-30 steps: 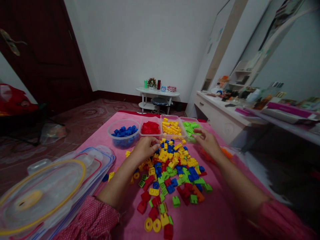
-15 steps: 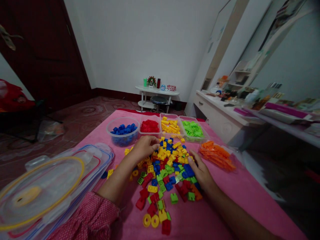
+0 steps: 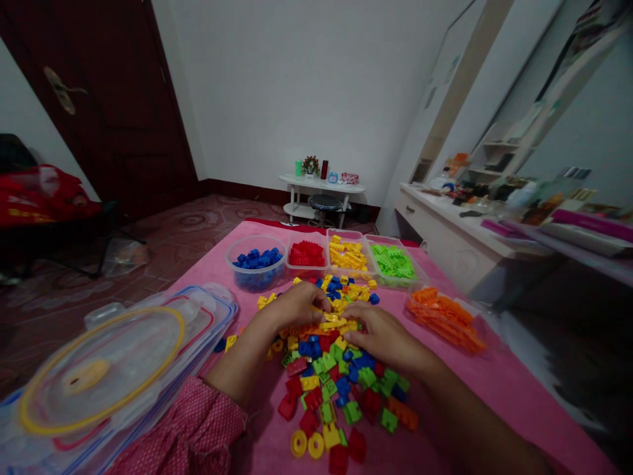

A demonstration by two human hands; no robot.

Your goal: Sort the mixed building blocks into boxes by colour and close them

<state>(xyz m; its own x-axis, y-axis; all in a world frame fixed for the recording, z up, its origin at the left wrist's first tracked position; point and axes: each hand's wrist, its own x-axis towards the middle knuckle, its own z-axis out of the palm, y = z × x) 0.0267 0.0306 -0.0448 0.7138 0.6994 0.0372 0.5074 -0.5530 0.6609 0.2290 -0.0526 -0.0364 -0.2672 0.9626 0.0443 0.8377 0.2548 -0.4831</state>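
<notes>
A heap of mixed red, yellow, blue and green toy bricks (image 3: 341,369) lies on a pink cloth (image 3: 459,396). My left hand (image 3: 297,307) rests on the heap's far left part, fingers curled over yellow bricks. My right hand (image 3: 378,336) lies on the heap beside it, fingers bent down onto yellow bricks (image 3: 336,323) between the two hands. Behind the heap stand a round tub of blue bricks (image 3: 257,267), a tray of red bricks (image 3: 307,254), a tray of yellow bricks (image 3: 349,254) and a tray of green bricks (image 3: 393,262).
Clear container lids (image 3: 109,369) are stacked at the left on the cloth. A pile of orange pieces (image 3: 445,316) lies at the right. A white dresser (image 3: 445,231) stands to the right, a small white table (image 3: 321,191) by the far wall, a dark door (image 3: 113,112) at the left.
My right hand came back from the green tray to the heap and moved left until it met my left hand over the yellow bricks. The camera view shifted slightly.
</notes>
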